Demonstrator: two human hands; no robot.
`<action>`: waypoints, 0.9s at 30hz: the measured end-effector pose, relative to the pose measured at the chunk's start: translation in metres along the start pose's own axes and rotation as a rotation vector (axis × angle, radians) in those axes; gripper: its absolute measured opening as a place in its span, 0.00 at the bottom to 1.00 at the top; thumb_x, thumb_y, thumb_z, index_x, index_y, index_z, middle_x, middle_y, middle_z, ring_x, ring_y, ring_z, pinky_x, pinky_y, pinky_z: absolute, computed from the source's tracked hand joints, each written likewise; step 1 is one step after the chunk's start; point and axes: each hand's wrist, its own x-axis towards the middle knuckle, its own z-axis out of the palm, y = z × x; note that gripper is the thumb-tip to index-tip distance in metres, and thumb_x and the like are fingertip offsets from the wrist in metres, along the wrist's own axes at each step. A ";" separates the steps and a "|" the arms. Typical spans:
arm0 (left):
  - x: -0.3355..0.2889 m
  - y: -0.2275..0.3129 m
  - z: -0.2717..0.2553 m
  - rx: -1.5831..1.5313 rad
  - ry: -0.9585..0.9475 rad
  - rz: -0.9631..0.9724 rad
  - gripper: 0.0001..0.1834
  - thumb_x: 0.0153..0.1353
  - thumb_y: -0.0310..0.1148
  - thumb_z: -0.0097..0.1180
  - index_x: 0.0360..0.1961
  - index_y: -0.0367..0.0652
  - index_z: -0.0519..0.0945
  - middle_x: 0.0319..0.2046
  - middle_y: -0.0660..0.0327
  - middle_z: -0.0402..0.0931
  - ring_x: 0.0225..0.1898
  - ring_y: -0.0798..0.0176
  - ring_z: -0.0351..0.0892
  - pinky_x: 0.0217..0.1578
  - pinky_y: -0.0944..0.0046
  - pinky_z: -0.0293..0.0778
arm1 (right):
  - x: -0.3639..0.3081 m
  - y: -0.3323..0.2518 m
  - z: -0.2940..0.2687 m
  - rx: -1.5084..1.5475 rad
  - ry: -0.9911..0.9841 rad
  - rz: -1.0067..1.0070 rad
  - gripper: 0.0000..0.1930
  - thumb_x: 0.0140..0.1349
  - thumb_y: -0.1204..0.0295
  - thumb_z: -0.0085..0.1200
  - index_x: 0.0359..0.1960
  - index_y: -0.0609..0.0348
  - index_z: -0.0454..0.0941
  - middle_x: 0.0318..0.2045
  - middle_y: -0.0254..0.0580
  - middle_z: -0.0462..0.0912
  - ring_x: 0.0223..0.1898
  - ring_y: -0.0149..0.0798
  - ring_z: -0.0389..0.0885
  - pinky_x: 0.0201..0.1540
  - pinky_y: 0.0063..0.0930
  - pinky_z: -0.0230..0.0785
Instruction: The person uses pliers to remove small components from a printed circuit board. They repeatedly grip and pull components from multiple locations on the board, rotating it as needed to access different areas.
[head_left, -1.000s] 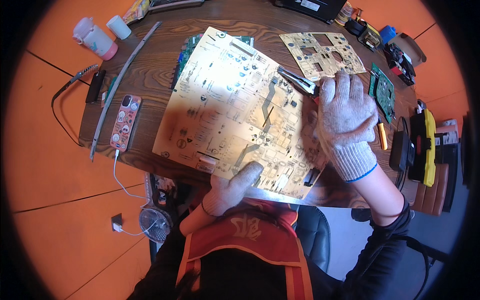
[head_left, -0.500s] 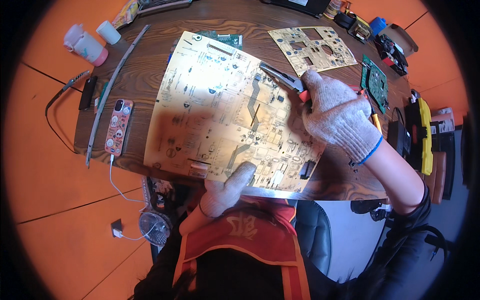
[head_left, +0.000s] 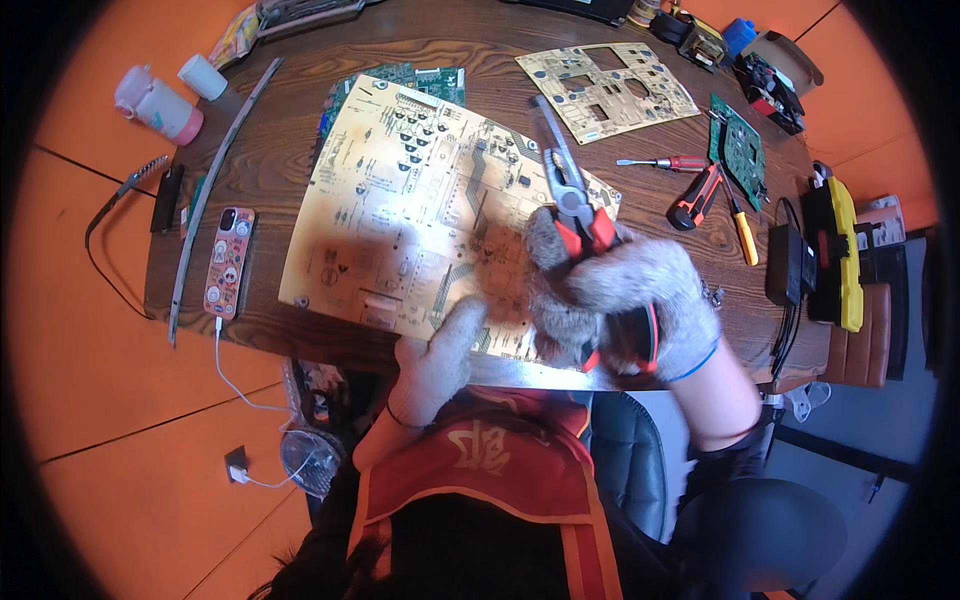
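A large tan circuit board [head_left: 400, 210] is tilted at the front edge of the table, its printed side towards me. My left hand [head_left: 440, 360], in a pale knit glove, grips the board's near edge with the thumb on its face. My gloved right hand [head_left: 640, 290] is closed around long-nose pliers [head_left: 568, 185] with red-and-black handles. The pliers are raised above the board's right part, their jaws pointing away from me and slightly apart. The right hand and the pliers hide that corner of the board.
Green circuit boards [head_left: 445, 82] lie behind the held board. Another tan board [head_left: 620, 95] is at the back right. A screwdriver [head_left: 680, 162], a red-and-black cutter [head_left: 695, 200] and a green board [head_left: 738, 150] are on the right. A phone [head_left: 230, 262] and metal strip [head_left: 215, 190] lie left.
My right hand has moved left and nearer to me, lifting the pliers away from the board's far right edge. The board has tipped lower and shifted slightly left, still in my left hand.
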 end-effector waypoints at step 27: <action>-0.003 0.013 0.009 0.266 0.114 -0.063 0.22 0.62 0.19 0.50 0.59 0.33 0.67 0.49 0.57 0.73 0.44 0.68 0.76 0.43 0.69 0.75 | -0.071 0.035 -0.057 0.401 0.301 -0.283 0.24 0.53 0.73 0.57 0.53 0.67 0.70 0.45 0.55 0.77 0.47 0.53 0.79 0.51 0.51 0.74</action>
